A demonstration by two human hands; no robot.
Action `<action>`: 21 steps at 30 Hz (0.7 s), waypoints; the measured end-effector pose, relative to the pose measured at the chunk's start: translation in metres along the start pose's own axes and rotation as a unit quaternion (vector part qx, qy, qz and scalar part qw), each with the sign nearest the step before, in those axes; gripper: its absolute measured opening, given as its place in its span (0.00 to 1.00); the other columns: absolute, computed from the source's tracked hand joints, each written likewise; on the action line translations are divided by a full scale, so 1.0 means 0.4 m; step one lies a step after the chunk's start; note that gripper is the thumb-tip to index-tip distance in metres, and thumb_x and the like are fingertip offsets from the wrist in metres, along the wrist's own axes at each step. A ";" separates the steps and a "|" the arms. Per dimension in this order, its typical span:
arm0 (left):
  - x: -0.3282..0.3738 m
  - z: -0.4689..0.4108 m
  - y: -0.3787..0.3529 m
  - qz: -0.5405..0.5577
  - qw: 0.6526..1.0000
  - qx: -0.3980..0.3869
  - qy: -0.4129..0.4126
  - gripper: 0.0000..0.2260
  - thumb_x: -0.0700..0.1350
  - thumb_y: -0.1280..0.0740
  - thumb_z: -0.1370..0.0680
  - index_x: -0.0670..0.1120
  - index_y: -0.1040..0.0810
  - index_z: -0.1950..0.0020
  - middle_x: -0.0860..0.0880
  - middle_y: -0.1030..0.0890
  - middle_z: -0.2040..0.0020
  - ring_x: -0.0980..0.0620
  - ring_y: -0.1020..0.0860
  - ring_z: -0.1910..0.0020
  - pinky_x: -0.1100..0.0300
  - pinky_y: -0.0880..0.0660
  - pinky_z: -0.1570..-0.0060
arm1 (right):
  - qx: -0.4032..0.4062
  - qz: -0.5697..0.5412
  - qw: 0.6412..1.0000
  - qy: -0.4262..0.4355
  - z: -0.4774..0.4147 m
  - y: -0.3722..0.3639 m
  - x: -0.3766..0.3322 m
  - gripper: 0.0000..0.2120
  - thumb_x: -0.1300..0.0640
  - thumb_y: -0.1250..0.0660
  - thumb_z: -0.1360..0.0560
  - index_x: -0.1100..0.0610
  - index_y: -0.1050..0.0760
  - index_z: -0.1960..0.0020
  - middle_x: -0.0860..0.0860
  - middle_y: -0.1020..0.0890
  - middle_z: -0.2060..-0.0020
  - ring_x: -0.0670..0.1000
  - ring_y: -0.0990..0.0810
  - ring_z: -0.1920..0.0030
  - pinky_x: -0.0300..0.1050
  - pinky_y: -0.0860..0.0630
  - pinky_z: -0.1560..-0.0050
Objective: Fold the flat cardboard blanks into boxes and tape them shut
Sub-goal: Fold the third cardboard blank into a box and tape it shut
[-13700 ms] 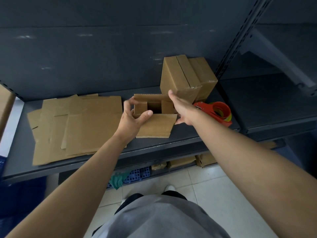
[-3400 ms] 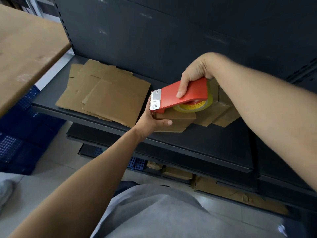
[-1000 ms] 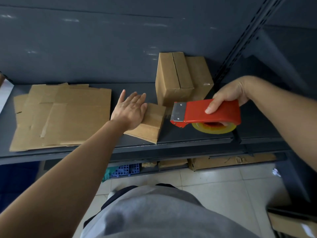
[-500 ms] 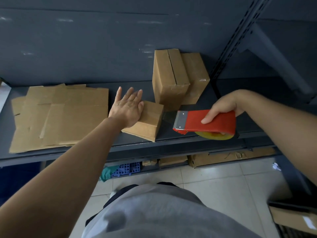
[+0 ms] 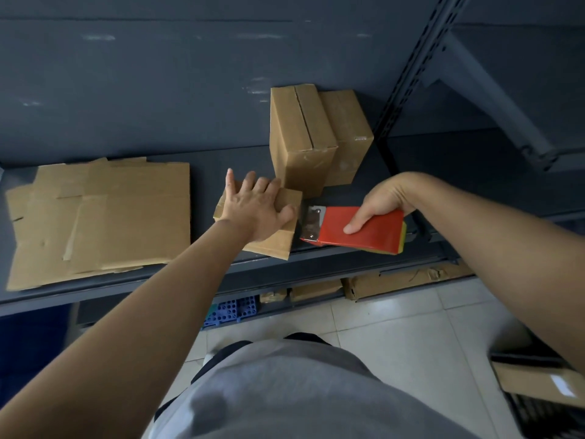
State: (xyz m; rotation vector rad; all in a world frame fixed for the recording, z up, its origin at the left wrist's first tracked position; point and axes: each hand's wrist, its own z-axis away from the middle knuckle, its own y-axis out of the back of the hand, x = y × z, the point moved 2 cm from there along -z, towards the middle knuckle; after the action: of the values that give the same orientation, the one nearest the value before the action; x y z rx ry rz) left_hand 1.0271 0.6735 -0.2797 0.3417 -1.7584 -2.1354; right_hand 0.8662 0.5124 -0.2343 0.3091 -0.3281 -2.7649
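A small folded cardboard box (image 5: 278, 243) lies near the front edge of the dark metal shelf (image 5: 221, 274). My left hand (image 5: 256, 209) lies flat on top of it with the fingers spread. Just right of the box, my right hand (image 5: 381, 201) grips a red tape dispenser (image 5: 357, 231) with a yellow roll; its metal blade end points at the box's right side. A stack of flat cardboard blanks (image 5: 98, 217) lies on the shelf's left part. Two closed boxes (image 5: 316, 141) stand upright at the back.
A perforated shelf upright (image 5: 408, 77) rises right of the standing boxes. Under the shelf lie cardboard pieces (image 5: 399, 280) and a blue crate (image 5: 231, 310). Another carton (image 5: 544, 381) sits on the tiled floor at the lower right.
My right hand has lowered the dispenser toward the shelf and brought its blade close to the box's right side. My left hand has stayed flat on the box.
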 end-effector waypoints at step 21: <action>-0.006 -0.037 -0.013 0.026 0.999 0.028 -0.013 0.33 0.67 0.62 0.23 0.53 0.41 0.25 0.50 0.37 0.25 0.46 0.49 0.23 0.41 0.64 0.27 | 0.018 -0.050 0.999 -0.007 0.048 -0.010 0.080 0.26 0.43 0.25 0.35 0.57 0.22 0.44 0.54 0.15 0.52 0.53 0.16 0.52 0.47 0.21 0.50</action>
State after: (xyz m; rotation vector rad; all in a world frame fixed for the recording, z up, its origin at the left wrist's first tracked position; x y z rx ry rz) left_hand 1.0344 0.6622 -0.2877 0.2816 -1.8241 -2.0674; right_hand 0.8308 0.5083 -0.2224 0.3235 -0.3755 -2.8625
